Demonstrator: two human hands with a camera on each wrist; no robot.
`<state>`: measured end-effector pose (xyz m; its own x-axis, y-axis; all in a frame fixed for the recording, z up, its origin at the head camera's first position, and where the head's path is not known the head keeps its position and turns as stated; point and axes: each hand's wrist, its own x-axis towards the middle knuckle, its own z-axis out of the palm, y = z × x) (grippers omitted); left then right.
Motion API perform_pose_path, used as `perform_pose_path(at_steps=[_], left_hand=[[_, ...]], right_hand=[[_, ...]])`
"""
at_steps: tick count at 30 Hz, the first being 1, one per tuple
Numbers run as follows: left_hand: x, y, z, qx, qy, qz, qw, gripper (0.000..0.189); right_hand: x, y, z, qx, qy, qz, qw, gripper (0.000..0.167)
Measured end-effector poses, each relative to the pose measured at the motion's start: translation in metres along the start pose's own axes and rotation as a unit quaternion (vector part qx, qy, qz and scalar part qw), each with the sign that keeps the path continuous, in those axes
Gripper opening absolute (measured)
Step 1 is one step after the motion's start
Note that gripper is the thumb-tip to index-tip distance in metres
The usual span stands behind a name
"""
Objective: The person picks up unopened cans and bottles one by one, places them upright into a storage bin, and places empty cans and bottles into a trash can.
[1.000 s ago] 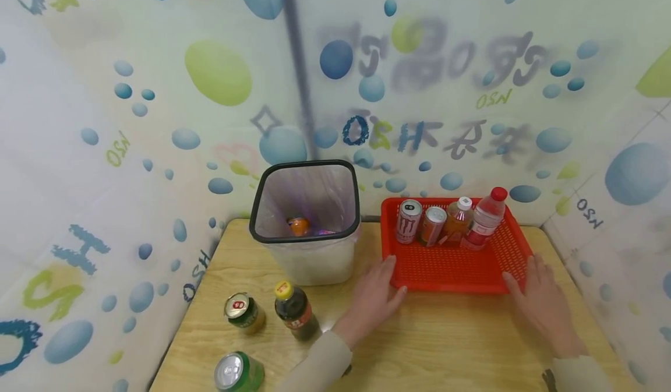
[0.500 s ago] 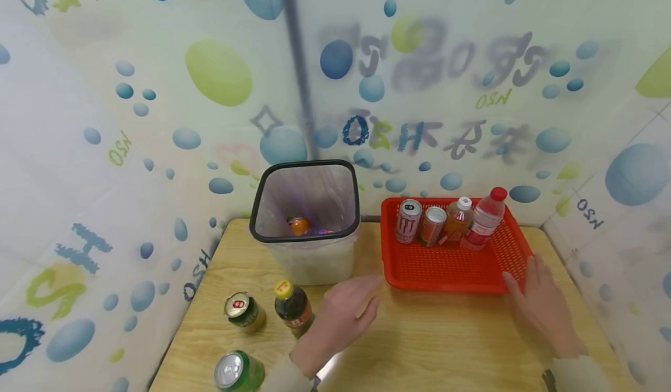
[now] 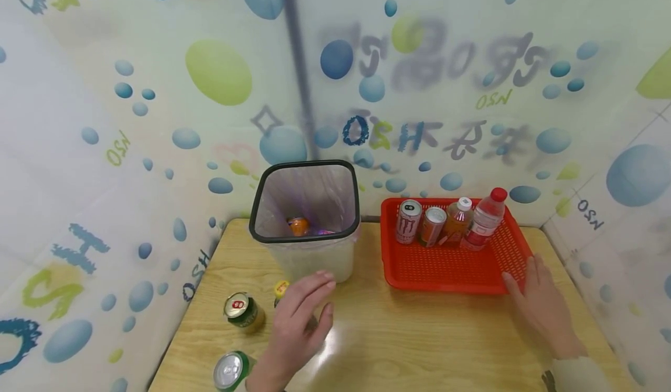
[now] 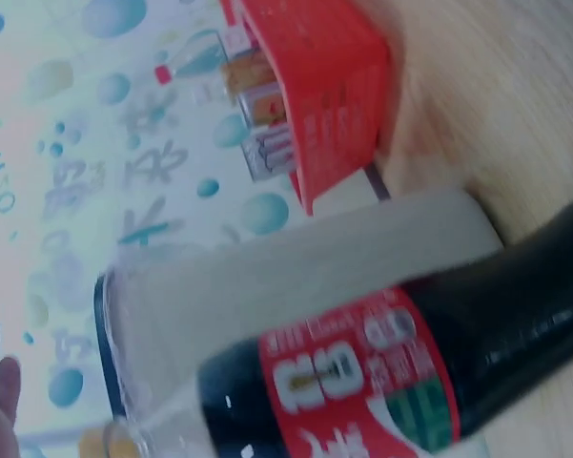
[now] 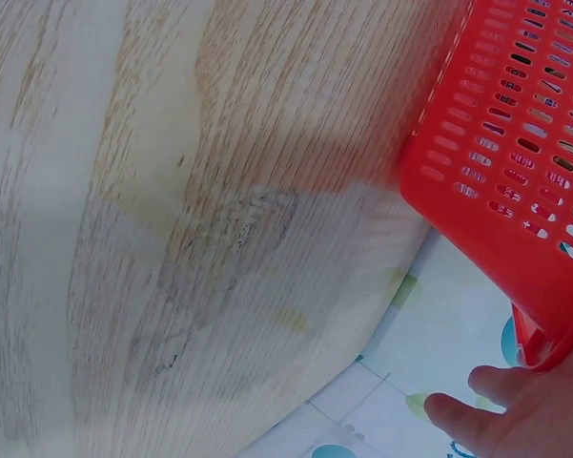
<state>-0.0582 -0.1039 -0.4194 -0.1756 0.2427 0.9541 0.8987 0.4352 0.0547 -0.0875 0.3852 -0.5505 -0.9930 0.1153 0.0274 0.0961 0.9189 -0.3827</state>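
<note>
While the left hand (image 3: 297,325) is poised beside the cola (image 4: 353,377), its fingers loosely extended, whether they touch it I cannot tell. The cola stands upright on the left half of the tabletop (image 3: 435,345), in front of the bin (image 3: 309,261): dark liquid, yellow cap, red label with white print and a green patch. The right hand (image 3: 542,302) rests with relaxed fingers at the near right corner of the basket (image 3: 440,269), which sits by the tabletop's far right corner. Bright red and pierced with slots, the basket carries two cans and two bottles along its far side.
</note>
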Motion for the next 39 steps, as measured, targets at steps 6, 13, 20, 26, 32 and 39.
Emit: perform_pose_path(at_steps=[6,13,20,26,32,39], left_hand=[[-0.006,0.001,-0.011,0.005,0.094,-0.039,0.9948,0.024],[-0.035,-0.001,-0.010,0.038,0.115,-0.141,0.9825,0.058],[-0.072,-0.004,-0.003,0.008,0.114,-0.314,0.9424,0.076],[-0.091,-0.001,0.003,-0.036,0.131,-0.443,0.8864,0.087],[-0.107,-0.002,0.009,0.006,0.110,-0.518,0.8483,0.083],[-0.119,-0.007,0.014,0.021,0.094,-0.549,0.8305,0.075]], right_hand=[[-0.002,0.001,0.000,-0.001,0.003,-0.005,1.0000,0.094],[-0.002,0.003,0.001,-0.005,0.013,-0.010,0.9999,0.092],[-0.001,0.003,0.000,0.002,-0.001,0.000,1.0000,0.095],[0.000,0.001,-0.001,0.014,-0.007,0.004,0.9999,0.095],[0.001,0.000,0.000,0.010,-0.008,0.010,0.9999,0.096],[0.001,0.001,-0.001,0.013,-0.012,0.009,0.9998,0.097]])
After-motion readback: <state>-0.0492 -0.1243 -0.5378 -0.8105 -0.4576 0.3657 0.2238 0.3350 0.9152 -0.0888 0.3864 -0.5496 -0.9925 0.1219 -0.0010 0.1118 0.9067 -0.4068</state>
